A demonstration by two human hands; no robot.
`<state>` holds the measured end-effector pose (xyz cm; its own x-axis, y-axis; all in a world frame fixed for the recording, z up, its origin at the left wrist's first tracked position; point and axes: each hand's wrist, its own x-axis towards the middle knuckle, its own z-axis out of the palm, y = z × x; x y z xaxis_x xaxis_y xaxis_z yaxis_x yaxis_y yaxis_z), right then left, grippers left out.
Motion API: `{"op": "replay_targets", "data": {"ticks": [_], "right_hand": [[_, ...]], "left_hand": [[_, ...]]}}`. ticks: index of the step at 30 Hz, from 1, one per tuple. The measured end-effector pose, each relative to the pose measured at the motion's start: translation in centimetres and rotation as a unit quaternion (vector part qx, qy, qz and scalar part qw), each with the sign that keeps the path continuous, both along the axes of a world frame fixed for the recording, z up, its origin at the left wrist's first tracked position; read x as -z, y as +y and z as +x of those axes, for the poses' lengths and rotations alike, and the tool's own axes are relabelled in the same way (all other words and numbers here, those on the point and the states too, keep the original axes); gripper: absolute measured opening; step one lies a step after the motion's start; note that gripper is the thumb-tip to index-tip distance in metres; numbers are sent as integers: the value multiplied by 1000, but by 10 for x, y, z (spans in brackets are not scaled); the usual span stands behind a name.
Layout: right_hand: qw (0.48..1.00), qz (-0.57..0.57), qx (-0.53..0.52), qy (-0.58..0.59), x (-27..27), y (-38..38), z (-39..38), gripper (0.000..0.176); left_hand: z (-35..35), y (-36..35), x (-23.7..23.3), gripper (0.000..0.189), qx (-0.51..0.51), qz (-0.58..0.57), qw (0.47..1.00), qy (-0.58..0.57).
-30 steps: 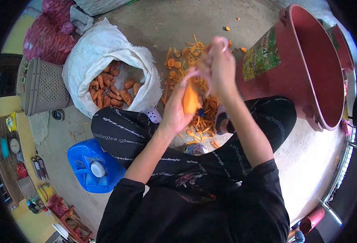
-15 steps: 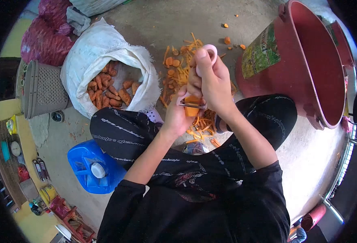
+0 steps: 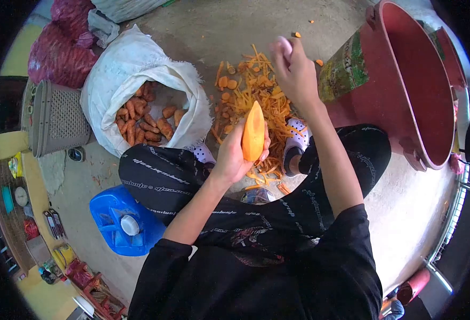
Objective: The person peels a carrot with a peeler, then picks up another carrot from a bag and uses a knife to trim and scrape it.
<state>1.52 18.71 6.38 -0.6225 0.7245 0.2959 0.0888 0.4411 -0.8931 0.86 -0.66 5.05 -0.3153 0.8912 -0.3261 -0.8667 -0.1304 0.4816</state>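
A peeled orange carrot (image 3: pixel 253 133) stands tip up in my left hand (image 3: pixel 234 157), which is wrapped round its lower part. A darker patch shows on its upper side. Farther forward and to the right, my right hand (image 3: pixel 299 77) is closed on a peeler (image 3: pixel 285 47) with a pale pink handle. The peeler is smeared by motion, and its blade cannot be made out. Below and between my hands, a heap of orange peelings (image 3: pixel 272 101) and cut ends lies on the floor.
An open white sack (image 3: pixel 134 64) of unpeeled carrots (image 3: pixel 144 120) sits at left, beside a grey basket (image 3: pixel 62 117) and red mesh sacks (image 3: pixel 59 56). A blue jug (image 3: pixel 112 224) is by my left knee. At right, a tall red bin (image 3: pixel 363 96) leans toward my right knee.
My right hand has swung forward and right with the peeler, away from the carrot. In my left hand the carrot now points upward, with more of its length showing.
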Motion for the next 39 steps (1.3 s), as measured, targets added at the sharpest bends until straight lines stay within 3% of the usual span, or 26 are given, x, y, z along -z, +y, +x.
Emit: {"op": "replay_targets", "data": {"ticks": [2,3,4,5,6,9,12,14,16,18,21,25,26,27,28,29,32,33,36,39], "right_hand": [[957,-255,-99,95,-6,-2,2,29],[876,-451,-89,147,-4,-3,3,29],[964,-240,-87,76,3,-4,5,29],[997,-13,-79,2,12,-3,9,29],[972,214,-65,-72,8,-6,10,29],[989,12,-22,-148,-5,-23,15,27],[971,-152,-122,-142,-5,-46,34,29],[932,-268,-181,-163,-14,-65,48,33],[940,-190,-224,-175,2,-82,62,37],[908,-362,-179,-112,6,-97,65,38],[922,-283,-188,-187,6,-93,71,33],[897,-348,-187,-197,-14,-84,81,30],[919,-327,-148,-165,-30,-78,82,29],[957,-233,-88,-149,-31,-66,87,26],[937,-316,-41,-146,-59,-53,90,23],[926,-369,54,60,-76,-49,82,29],[908,-262,30,324,-104,8,96,50],[867,-316,-94,375,-108,33,109,49],[901,-192,118,371,-115,71,114,46],[854,-280,-13,438,-103,103,138,45]], "left_hand": [[0,3,2,38,-12,3,1000,-20],[0,3,2,39,-21,3,999,-28],[-1,1,3,38,-22,11,999,-22],[-2,1,5,37,-22,19,999,-16],[-3,0,7,36,-22,28,999,-10],[-5,2,14,32,-67,-67,980,173],[-10,5,17,27,-146,-105,980,81],[-12,7,14,26,-141,-89,985,49],[-14,10,13,25,-145,-84,985,32],[-12,12,14,26,-157,-92,983,27],[-28,9,28,28,-150,-90,978,116],[-66,1,24,28,-233,-104,955,149],[-74,-3,23,26,-252,-94,952,146],[-77,-5,12,25,-272,-125,945,136],[-79,-7,3,25,-289,-156,936,125],[-82,-11,5,26,-292,-171,935,111],[-92,-18,4,30,-288,-199,932,97],[-92,-22,0,32,-278,-205,932,109],[-104,-37,-21,31,-261,-183,936,152],[-130,-68,-58,35,-282,-159,921,217]]}}
